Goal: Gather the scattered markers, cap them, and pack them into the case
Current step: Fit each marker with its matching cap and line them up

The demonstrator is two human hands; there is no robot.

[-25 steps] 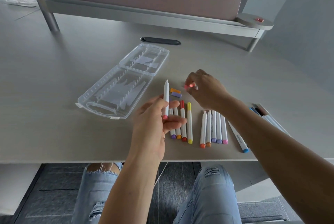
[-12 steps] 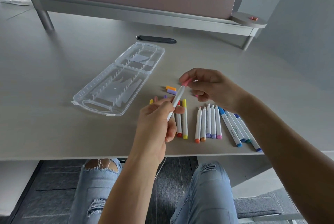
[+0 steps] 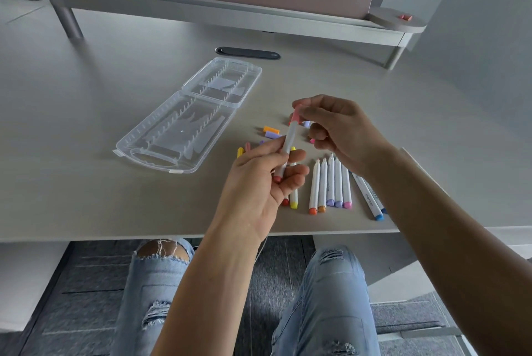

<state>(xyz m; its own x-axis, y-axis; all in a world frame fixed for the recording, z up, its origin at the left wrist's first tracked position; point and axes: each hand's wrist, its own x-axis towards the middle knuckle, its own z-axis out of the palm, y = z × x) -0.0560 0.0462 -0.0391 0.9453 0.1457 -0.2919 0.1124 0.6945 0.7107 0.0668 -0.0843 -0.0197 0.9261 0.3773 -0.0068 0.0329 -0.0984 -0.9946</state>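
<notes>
Cap meets marker, just right of the clear plastic hinged case [image 3: 184,122].
Right hand [image 3: 339,131] fingers, which a second ago picked the coral-pink cap [image 3: 295,117] off the bench [image 3: 86,183], now pinch it onto the white-barrelled marker [image 3: 286,145] gripped by left hand [image 3: 264,183]; packing is not yet begun.

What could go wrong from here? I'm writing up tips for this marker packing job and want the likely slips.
1. The right hand pinches the pink cap at the tip of the white pink-ended marker held by the left hand; pushed askew, it may not seat.
2. The loose orange cap and purple cap lie beneath the hands and could get knocked.
3. The blue-ended markers lie near the table edge and might roll off.
</notes>
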